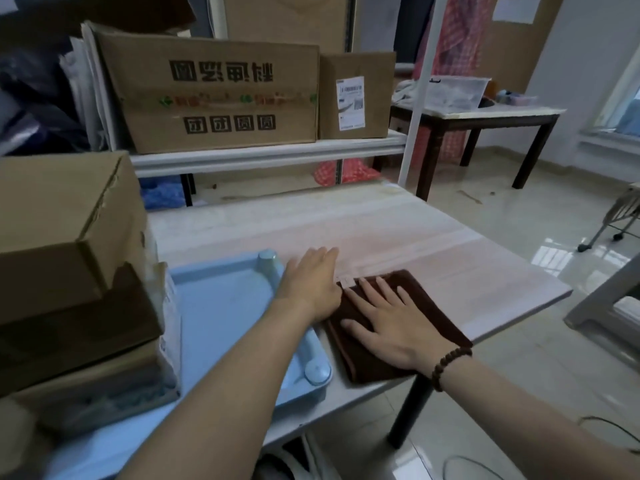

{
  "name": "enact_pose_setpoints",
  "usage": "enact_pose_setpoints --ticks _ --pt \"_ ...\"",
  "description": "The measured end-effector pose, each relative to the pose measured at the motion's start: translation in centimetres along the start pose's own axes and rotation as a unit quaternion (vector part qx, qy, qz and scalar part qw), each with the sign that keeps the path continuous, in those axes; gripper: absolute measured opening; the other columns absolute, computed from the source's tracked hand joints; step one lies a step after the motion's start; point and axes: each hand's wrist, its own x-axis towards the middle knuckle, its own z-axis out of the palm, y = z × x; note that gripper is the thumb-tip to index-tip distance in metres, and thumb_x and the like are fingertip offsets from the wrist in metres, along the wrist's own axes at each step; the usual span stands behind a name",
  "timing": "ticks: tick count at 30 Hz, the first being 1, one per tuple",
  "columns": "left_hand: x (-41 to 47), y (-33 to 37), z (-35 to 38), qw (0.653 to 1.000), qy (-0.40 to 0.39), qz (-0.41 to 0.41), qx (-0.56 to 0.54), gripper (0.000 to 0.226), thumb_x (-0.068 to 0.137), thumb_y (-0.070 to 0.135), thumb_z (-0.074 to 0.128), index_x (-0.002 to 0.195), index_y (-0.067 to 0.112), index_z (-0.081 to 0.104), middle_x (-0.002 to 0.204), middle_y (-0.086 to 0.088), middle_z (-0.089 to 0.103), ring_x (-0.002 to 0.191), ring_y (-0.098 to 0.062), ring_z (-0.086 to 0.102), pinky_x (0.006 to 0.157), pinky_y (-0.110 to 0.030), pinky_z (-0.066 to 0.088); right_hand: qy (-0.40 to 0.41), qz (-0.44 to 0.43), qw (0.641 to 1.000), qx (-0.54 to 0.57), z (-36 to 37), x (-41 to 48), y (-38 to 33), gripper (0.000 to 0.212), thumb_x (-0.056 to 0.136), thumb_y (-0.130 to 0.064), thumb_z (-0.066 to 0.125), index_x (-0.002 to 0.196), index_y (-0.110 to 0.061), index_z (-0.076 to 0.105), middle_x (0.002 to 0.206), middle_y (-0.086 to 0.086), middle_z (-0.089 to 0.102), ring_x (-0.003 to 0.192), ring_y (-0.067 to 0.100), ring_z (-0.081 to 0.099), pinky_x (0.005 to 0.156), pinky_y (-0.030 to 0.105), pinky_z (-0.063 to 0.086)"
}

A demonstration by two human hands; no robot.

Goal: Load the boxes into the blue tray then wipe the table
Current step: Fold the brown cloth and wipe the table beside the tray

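A stack of cardboard boxes sits in the left part of the blue tray on the pale table. A folded brown cloth lies on the table just right of the tray. My right hand presses flat on the cloth, fingers spread. My left hand rests flat on the table between the tray's rim and the cloth, its thumb side touching the cloth's near corner. A bead bracelet circles my right wrist.
Two large cardboard boxes stand on a white shelf behind the table. A dark-legged side table with a clear bin stands at the back right. Shiny tiled floor lies to the right, with a chair base and cables near the table edge.
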Motion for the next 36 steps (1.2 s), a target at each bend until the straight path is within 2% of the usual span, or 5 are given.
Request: enact_pose_setpoints --ticks 11,17,23,29,36 --pt "-1.0 0.1 0.2 0.996 0.089 -0.002 -0.026 0.053 0.099 0.030 0.043 0.150 0.018 0.035 0.154 0.000 0.041 0.144 -0.019 0.031 0.118 -0.036 0.022 0.045 0.099 0.994 0.013 -1.6 3.3 5.5 0.053 0.105 -0.050 0.021 0.156 -0.039 0.021 0.168 -0.005 0.010 0.154 0.025 0.005 0.121 0.047 0.008" --pt "-0.9 0.3 0.3 0.996 0.084 -0.009 -0.010 0.052 0.100 0.034 0.038 0.149 0.017 0.038 0.155 -0.001 0.041 0.143 -0.019 0.033 0.118 -0.037 0.024 0.033 -0.131 0.990 0.042 -0.7 1.4 2.9 0.049 0.106 -0.044 0.027 0.155 -0.037 0.027 0.166 -0.008 0.015 0.152 0.013 0.007 0.121 0.040 0.010" --pt "-1.5 0.7 -0.2 0.998 0.055 -0.013 0.008 0.057 0.100 0.040 0.040 0.152 0.020 0.032 0.157 0.002 0.037 0.143 -0.019 0.033 0.117 -0.036 0.024 0.118 0.287 0.950 0.029 -2.5 2.7 14.7 0.049 0.105 -0.042 0.022 0.152 -0.034 0.032 0.161 0.002 0.031 0.147 0.030 0.023 0.116 0.054 0.022" --pt "-1.1 0.7 -0.1 0.998 0.054 -0.025 0.028 0.060 0.097 0.045 0.043 0.151 0.022 0.033 0.156 0.002 0.038 0.143 -0.019 0.034 0.114 -0.036 0.025 0.043 -0.140 0.989 0.028 -0.3 1.7 3.6 0.051 0.105 -0.045 0.025 0.155 -0.035 0.028 0.165 -0.004 0.022 0.151 0.018 0.015 0.118 0.045 0.018" --pt "-1.5 0.8 -0.3 0.998 0.042 -0.035 -0.012 0.057 0.100 0.044 0.037 0.152 0.023 0.032 0.156 0.002 0.038 0.143 -0.019 0.034 0.115 -0.038 0.026 0.109 0.136 0.985 0.009 -2.1 4.5 9.1 0.047 0.106 -0.038 0.027 0.153 -0.032 0.033 0.160 0.004 0.032 0.146 0.031 0.023 0.113 0.051 0.024"
